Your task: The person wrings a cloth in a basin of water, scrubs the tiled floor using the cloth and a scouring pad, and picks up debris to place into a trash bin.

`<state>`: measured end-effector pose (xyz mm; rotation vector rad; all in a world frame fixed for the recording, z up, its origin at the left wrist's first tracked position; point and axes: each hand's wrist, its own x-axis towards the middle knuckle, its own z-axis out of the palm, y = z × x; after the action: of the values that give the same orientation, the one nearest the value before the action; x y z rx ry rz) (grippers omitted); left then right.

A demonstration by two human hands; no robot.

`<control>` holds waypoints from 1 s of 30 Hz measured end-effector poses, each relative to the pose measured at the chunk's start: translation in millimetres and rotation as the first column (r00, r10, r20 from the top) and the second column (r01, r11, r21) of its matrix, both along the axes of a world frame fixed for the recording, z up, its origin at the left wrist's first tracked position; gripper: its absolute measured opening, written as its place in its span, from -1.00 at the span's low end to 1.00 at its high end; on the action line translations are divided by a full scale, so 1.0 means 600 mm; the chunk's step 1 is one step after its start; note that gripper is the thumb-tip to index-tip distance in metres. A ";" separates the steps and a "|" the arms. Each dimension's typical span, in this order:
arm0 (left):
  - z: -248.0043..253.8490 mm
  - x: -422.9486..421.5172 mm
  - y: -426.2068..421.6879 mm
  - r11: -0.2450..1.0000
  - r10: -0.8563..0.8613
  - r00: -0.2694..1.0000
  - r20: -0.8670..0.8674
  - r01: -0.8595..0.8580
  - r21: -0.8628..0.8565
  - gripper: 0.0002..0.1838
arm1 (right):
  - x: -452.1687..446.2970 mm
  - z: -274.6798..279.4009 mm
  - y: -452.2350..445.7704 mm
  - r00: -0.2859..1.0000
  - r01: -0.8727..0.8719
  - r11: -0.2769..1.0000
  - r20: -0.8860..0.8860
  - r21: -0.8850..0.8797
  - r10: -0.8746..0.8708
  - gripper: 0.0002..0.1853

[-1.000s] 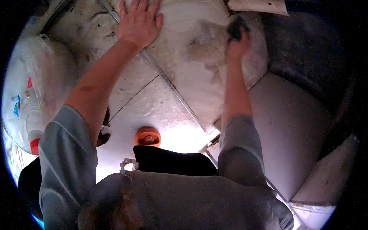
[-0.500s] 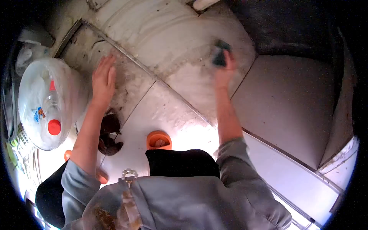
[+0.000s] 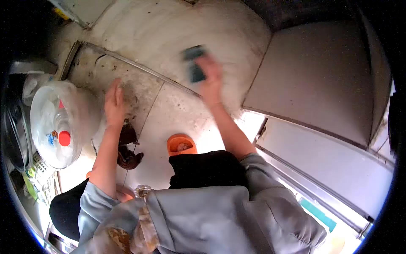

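Observation:
My right hand (image 3: 210,78) grips a dark green scouring pad (image 3: 195,70) against the dirty, smeared floor tile (image 3: 144,25); both are blurred by motion. Over the stained tiles to the left, my left hand (image 3: 114,103) has its fingers stretched out and close together, with nothing in it. Whether its palm touches the floor I cannot tell. A dark brown, lumpy object (image 3: 129,146) lies beside my left forearm, partly hidden by it. A thin raised strip (image 3: 148,70) crosses the floor between the two hands.
A translucent tub (image 3: 42,110) at the left holds a clear bottle with a red cap (image 3: 64,138). My orange slipper (image 3: 182,144) is in front of my knee. A grey-brown panel (image 3: 313,80) stands at the right, with a white panel (image 3: 313,148) below it.
My right hand has swept left across the tile with the scouring pad. My left hand keeps its outstretched shape. The camera view has shifted slightly.

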<state>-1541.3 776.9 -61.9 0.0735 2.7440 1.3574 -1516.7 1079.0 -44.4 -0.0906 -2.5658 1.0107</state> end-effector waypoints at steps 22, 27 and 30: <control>-0.056 0.032 0.011 0.994 -0.071 0.998 0.001 0.070 0.079 -0.63 | 0.118 -0.048 0.068 0.854 0.306 0.712 0.148 0.632 -0.499 -0.56; -0.028 0.029 0.049 0.983 -0.144 0.989 -0.038 0.147 0.109 -0.64 | 0.081 0.058 -0.065 0.977 -0.047 0.981 0.213 0.188 0.006 -0.57; -0.009 0.020 0.053 0.976 -0.133 0.981 -0.140 0.154 0.156 -0.65 | 0.049 0.178 0.051 0.976 0.028 0.780 0.151 0.625 -0.156 -0.46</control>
<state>-1529.2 808.8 -67.5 0.3754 2.6570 1.5888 -1487.5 1109.6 62.4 -0.1400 -2.9017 0.0744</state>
